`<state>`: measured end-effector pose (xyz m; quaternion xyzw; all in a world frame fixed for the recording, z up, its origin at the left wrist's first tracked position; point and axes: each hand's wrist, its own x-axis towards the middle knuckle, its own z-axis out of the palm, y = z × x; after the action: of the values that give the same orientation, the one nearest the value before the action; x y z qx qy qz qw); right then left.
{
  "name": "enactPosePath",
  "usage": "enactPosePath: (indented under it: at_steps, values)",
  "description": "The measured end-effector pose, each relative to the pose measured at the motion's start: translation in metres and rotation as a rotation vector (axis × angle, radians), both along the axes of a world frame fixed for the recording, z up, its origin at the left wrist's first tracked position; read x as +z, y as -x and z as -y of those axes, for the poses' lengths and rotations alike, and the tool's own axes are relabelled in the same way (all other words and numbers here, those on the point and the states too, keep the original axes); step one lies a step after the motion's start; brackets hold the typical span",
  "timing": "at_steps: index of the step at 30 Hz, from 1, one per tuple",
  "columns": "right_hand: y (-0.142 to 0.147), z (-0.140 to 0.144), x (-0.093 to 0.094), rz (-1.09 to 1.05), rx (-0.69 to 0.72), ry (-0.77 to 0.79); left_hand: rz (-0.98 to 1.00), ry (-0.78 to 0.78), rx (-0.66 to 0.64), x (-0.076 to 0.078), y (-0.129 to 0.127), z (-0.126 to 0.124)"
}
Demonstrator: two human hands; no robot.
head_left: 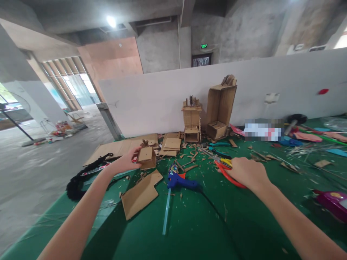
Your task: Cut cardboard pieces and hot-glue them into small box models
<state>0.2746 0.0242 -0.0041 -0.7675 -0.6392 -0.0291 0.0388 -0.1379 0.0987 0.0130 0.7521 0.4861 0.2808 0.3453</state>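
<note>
My left hand grips the left side of a small cardboard box, fingers behind it and thumb near its front. Small cardboard pieces behind the box are partly hidden. My right hand is closed around pliers with red and yellow handles; their metal jaws point away to the left. Between the hands lies a blue hot glue gun, a clear glue stick sticking out of its back. A cut cardboard sheet rests nearer me, below the box.
Two cardboard structures, a shorter one and a taller one, stand against the white partition. Cardboard scraps litter the green table. Left is a black fuzzy strip; right, a magenta object and thin wires. The glue gun's cord trails toward me.
</note>
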Motion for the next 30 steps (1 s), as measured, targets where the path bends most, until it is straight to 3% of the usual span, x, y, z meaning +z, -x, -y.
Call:
enactPosePath:
  at_steps: [4, 6, 10, 12, 17, 20, 23, 25, 27, 30]
  values:
    - [-0.011, -0.007, -0.004, -0.073, -0.039, 0.037, -0.144, -0.089, 0.077, 0.007, 0.002, 0.001]
    - [-0.017, -0.010, -0.007, -0.097, -0.011, 0.036, -0.234, -0.229, 0.163, 0.016, -0.002, 0.005]
    - [-0.027, -0.011, -0.013, 0.029, 0.046, -0.099, -0.242, -0.611, 0.321, 0.032, -0.031, 0.015]
    - [-0.029, -0.010, -0.016, 0.124, 0.031, -0.187, -0.271, -0.688, 0.349, 0.034, -0.053, 0.019]
    - [-0.024, -0.009, -0.018, 0.203, 0.007, -0.475, -0.621, -0.607, 0.180, 0.033, -0.113, 0.007]
    - [0.001, -0.004, -0.014, 0.075, 0.219, -0.574, -0.817, -0.447, 0.251, 0.028, -0.144, -0.022]
    - [0.041, 0.012, -0.014, -0.095, 0.643, -0.414, -0.873, -0.308, 0.293, 0.018, -0.166, -0.058]
    - [0.067, 0.024, -0.019, -0.158, 0.841, -0.300, -0.896, -0.194, 0.325, 0.010, -0.175, -0.077]
    - [0.082, 0.031, -0.026, -0.138, 0.914, -0.265, -0.900, -0.110, 0.343, 0.002, -0.180, -0.091]
    - [0.083, 0.030, -0.033, -0.041, 0.890, -0.240, -0.907, -0.054, 0.379, -0.005, -0.183, -0.102]
